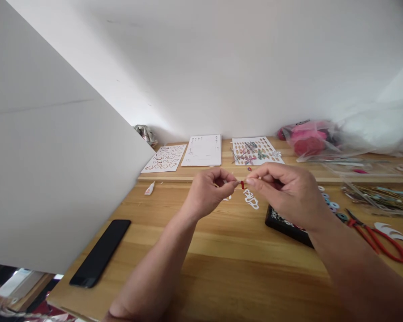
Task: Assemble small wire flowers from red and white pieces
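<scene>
Above the wooden table [221, 264] my two hands meet at the centre. My left hand [210, 190] is closed in a pinch, and my right hand [284, 188] is pinched too. Between their fingertips sits a tiny red piece [242, 184], apparently on a thin wire or pin that I can barely make out. Just below lie small white paper cut-outs [251, 199]. A dark tray [285, 223] is partly hidden under my right wrist.
Three white punched sheets [203, 150] lie at the back. Red-handled scissors [378, 237], blue rings [332, 205], a clear sleeve of strips [379, 197] and plastic bags [312, 138] are at right. A black phone [100, 252], a glue tube [149, 188] and a large white board [53, 179] are at left.
</scene>
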Available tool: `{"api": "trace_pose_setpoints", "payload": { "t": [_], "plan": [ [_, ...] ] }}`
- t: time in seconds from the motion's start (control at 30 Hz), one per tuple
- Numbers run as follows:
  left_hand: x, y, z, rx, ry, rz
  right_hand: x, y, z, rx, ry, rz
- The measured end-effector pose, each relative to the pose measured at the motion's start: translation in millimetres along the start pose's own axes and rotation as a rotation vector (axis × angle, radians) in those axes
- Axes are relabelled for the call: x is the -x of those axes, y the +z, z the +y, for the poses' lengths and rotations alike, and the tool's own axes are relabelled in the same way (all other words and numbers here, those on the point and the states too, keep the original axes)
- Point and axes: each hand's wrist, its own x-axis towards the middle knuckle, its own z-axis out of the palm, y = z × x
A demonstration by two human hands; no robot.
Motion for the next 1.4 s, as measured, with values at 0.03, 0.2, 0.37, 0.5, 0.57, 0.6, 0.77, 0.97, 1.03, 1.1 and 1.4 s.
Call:
{"api": "trace_pose_setpoints", "payload": {
  "t": [0.03,0.2,0.37,0.5,0.57,0.6,0.77,0.97,1.03,1.1,1.4],
  "plan": [
    [0.7,-0.6,0.2,-0.012,-0.008,-0.04,-1.9,-2.5,2.4,0.0,0.009,0.012],
    [2.0,-3.0,0.5,0.045,-0.05,-0.191,-11.6,-8.1,21.0,-0.112,0.084,-0.036],
    [2.8,-4.1,3.5,0.208,-0.101,-0.229,-17.9,-0.9,40.9,-0.444,0.241,-0.169],
    [0.9,-3.5,4.3,0.301,-0.095,-0.17,-18.4,10.0,47.5,-0.657,0.392,-0.227],
    [-1.5,-2.3,3.6,0.333,-0.087,-0.101,-17.1,15.9,46.1,-0.697,0.442,-0.249],
    [-2.8,-1.6,3.0,0.346,-0.078,-0.061,-16.1,18.7,44.5,-0.7,0.452,-0.258],
    [-7.7,0.5,-3.8,0.298,0.012,0.116,-9.8,26.5,29.9,-0.519,0.341,-0.266],
    [-5.1,0.8,-4.4,0.05,0.054,0.205,-1.3,19.9,9.5,-0.282,0.228,-0.218],
    [-3.6,1.0,-1.6,0.009,0.047,0.177,0.7,15.1,5.4,-0.22,0.173,-0.163],
    [-2.1,1.1,0.6,0.004,0.034,0.115,1.5,9.8,3.7,-0.159,0.125,-0.097],
    [2.8,-1.9,-1.3,0.033,-0.026,-0.175,-8.7,-6.8,19.3,-0.165,0.119,-0.062]
  ]
}}
